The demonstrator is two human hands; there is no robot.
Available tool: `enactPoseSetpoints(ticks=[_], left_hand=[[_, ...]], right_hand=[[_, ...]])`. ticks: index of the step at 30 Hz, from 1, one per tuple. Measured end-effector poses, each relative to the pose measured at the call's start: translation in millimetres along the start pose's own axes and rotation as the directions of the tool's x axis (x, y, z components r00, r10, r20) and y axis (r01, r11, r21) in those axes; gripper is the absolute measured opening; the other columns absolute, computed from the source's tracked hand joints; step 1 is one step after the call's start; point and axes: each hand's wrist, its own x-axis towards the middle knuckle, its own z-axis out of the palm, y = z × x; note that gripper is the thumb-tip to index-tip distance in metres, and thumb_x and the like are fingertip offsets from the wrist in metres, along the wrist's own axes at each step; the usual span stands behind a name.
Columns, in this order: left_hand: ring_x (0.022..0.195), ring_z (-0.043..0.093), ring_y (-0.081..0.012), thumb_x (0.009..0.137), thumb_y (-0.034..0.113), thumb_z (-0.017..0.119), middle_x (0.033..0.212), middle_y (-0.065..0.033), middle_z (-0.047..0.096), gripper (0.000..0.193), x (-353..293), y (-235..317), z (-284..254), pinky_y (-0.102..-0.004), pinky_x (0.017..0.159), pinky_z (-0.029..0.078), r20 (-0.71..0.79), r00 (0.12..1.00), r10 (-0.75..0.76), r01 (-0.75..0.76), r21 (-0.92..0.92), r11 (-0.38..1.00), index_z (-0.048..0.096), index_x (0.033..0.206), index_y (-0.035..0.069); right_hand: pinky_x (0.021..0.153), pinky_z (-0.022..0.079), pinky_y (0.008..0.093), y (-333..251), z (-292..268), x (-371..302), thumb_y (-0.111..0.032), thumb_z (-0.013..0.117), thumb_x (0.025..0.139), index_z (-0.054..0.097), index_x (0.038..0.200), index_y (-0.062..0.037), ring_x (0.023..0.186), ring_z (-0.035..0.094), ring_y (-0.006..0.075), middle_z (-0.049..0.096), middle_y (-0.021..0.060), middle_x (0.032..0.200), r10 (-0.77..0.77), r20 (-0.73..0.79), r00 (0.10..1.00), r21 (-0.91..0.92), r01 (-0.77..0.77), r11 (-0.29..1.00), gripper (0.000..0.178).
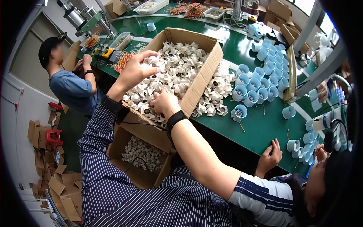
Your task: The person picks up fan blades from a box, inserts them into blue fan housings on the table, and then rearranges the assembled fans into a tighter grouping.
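My left hand (132,73) is raised over the near left part of an open cardboard box (204,85). A white fan impeller (154,62) is held between its thumb and fingers. Lower down, my right hand (166,103) reaches into the heap of white impellers (181,62) that fills the box. Its fingers are curled down among them, with the tips hidden, so what they grip cannot be made out. Both wrists wear black bands, and a thin dark cable runs near them.
More impellers (215,94) lie beside the box, next to rows of light-blue round housings (251,98) on the green table (234,130). Below stands a second carton (162,178) of small white parts. A co-worker's hand (270,157) rests at the right edge; another person (73,83) stands left.
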Motion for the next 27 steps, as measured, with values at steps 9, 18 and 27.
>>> enactPoseSetpoints(ticks=[9, 18, 27], left_hand=[[0.096, 0.073, -0.0126, 0.091, 0.015, 0.083, 0.114, -0.0061, 0.072, 0.047, -17, 36, -6, -0.0281, 0.079, 0.057, -0.03, 0.995, -0.097, 0.088, -0.222, 0.971, 0.068, 0.134, 0.004], [0.098, 0.077, -0.027, 0.094, 0.02, 0.077, 0.117, -0.0157, 0.072, 0.057, -84, 130, -30, -0.034, 0.081, 0.061, -0.263, 0.947, 0.185, -0.267, -0.319, 0.909, 0.06, 0.144, 0.0], [0.12, 0.054, -0.0336, 0.097, 0.023, 0.069, 0.136, -0.0182, 0.047, 0.063, -128, 167, -90, -0.0354, 0.081, 0.054, -0.188, 0.752, 0.631, -0.549, -0.708, 0.443, 0.045, 0.151, 0.0]], right_hand=[[0.108, 0.057, 0.0592, -12, 11, 6, -0.055, 0.08, 0.09, 0.062, 0.148, -0.0426, 0.144, 0.048, 0.034, 0.052, 0.0004, 0.154, 0.095, -0.101, 0.99, -0.064, -0.101, 0.993, 0.062], [0.108, 0.056, 0.0603, -38, 34, 21, -0.053, 0.079, 0.092, 0.062, 0.148, -0.0425, 0.144, 0.048, 0.0341, 0.052, 0.0021, 0.153, 0.153, -0.19, 0.97, -0.112, -0.176, 0.978, 0.059], [0.108, 0.056, 0.0614, -54, 65, 39, -0.052, 0.077, 0.094, 0.062, 0.148, -0.0423, 0.144, 0.049, 0.0341, 0.052, 0.0038, 0.153, 0.214, -0.284, 0.935, -0.171, -0.269, 0.948, 0.057]])
